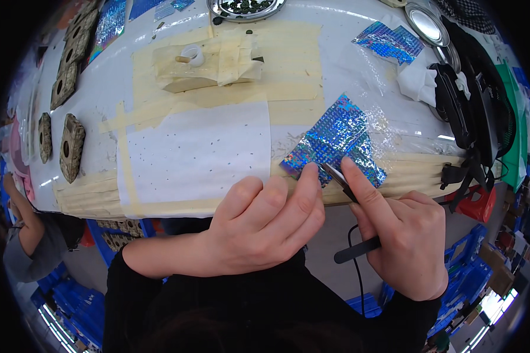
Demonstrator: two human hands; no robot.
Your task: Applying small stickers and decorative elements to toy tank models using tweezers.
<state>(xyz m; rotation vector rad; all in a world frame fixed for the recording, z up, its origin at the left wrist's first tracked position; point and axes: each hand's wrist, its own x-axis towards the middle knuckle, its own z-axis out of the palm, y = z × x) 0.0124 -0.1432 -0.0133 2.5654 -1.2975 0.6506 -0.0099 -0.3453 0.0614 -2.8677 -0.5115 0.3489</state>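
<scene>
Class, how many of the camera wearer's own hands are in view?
2: the left hand at the shiny blue sheet, and the right hand beside it, holding a metal-tipped tool.

Over right, a silver tin (425,23) is gleaming beyond crumpled white tissue (418,83), while camouflage-patterned pieces (72,166) are lining the left of the worktop (109,76)!

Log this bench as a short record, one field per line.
Left hand: fingertips at the lower edge of a shiny blue sheet
Right hand: holding tweezers, tips over that sheet
Left of sheet: speckled white paper
Beyond paper: small white cup
Far left: camouflage-patterned pieces with holes
Top edge: round metal dish of dark bits
</scene>
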